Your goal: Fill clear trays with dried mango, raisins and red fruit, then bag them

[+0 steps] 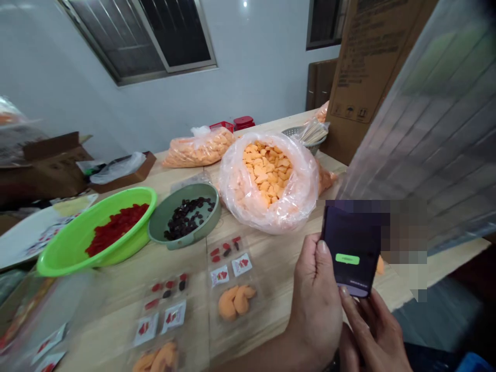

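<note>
Clock positions are taken from the smartphone (351,240), with 12 o'clock toward the top of the view. The smartphone is raised in front of the person, right of centre, slightly tilted.

Left hand (315,294): partly closed, grasping the phone's left side. The thumb lies along the left edge. Right hand (372,330): fingers bent, fingertips touching the lower end of the phone. Whether it grips or only steadies cannot be told.

The phone is a thin slab with a dark, glossy screen and a green rounded bar (347,259).

At 10 o'clock, a crinkled translucent plastic bag (236,191) stands open, filled with matte orange pieces (267,170). At 9 o'clock, two clear plastic trays (251,284) lie on the wood-grain table (271,253); each contains small red and dark pieces, two printed sachets and curved orange pieces. Farther at 9 o'clock, a round muted-green basin (199,235) contains glossy dark pieces (184,219); beyond it, a lime-green basin (54,261) contains red pieces (116,230). At 12 o'clock stands a brown printed carton (360,77); at 1 o'clock, ribbed translucent sheeting (426,129).
</note>
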A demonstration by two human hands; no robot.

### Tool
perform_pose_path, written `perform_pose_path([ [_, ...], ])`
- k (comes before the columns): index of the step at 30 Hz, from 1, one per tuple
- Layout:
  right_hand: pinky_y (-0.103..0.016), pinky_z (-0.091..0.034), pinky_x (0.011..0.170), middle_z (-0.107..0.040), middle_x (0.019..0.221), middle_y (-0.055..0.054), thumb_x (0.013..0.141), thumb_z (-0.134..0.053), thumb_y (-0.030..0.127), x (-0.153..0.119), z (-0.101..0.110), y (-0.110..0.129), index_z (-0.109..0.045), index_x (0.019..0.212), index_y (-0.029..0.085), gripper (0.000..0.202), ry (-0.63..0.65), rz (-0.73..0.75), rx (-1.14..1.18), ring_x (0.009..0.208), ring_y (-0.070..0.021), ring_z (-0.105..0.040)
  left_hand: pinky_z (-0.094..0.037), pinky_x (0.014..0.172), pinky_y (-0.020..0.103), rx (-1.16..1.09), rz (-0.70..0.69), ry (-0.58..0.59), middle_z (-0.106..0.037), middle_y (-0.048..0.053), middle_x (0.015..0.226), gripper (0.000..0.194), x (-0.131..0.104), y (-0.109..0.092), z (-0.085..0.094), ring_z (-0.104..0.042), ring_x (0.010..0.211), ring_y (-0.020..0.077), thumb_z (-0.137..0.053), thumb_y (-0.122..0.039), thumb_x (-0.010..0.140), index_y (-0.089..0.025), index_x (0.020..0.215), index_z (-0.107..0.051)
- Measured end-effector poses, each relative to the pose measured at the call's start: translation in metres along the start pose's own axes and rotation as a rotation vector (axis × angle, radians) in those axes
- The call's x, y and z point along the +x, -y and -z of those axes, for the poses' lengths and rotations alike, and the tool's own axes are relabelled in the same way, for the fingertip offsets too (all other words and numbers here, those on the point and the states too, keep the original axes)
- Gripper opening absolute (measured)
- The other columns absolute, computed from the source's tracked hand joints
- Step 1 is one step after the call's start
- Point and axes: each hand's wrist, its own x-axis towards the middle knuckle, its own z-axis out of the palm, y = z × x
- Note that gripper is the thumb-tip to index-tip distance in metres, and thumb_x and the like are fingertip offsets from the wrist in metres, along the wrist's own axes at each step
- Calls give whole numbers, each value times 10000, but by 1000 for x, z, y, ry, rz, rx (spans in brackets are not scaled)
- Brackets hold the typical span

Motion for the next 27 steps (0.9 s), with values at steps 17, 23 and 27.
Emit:
perform_pose_path([
  [17,-562,-518,1046,-103,1659,-221,919,-518,110,19,-44,-29,-262,1604,185,735,254,-113,29,1489,-382,-312,-492,895,274,13,-182,130,-673,40,1061,327,72,77,24,-624,949,175,-510,-483,997,-221,1163,-615],
  [23,-628,-424,1122,-175,1659,-185,907,-523,107,22,-50,-36,-327,1577,212,707,178,-88,40,1512,-383,-260,-513,885,278,-20,-191,62,-666,41,1074,371,89,97,30,-616,974,173,-518,-534,984,-214,1161,-586],
  [27,-593,-444,1121,-266,1635,-161,921,-512,133,19,-49,-35,-372,1559,246,664,125,-127,48,1479,-360,-343,-519,819,277,-26,-179,73,-660,39,1008,371,100,107,25,-614,884,161,-512,-556,978,-212,1103,-574],
])
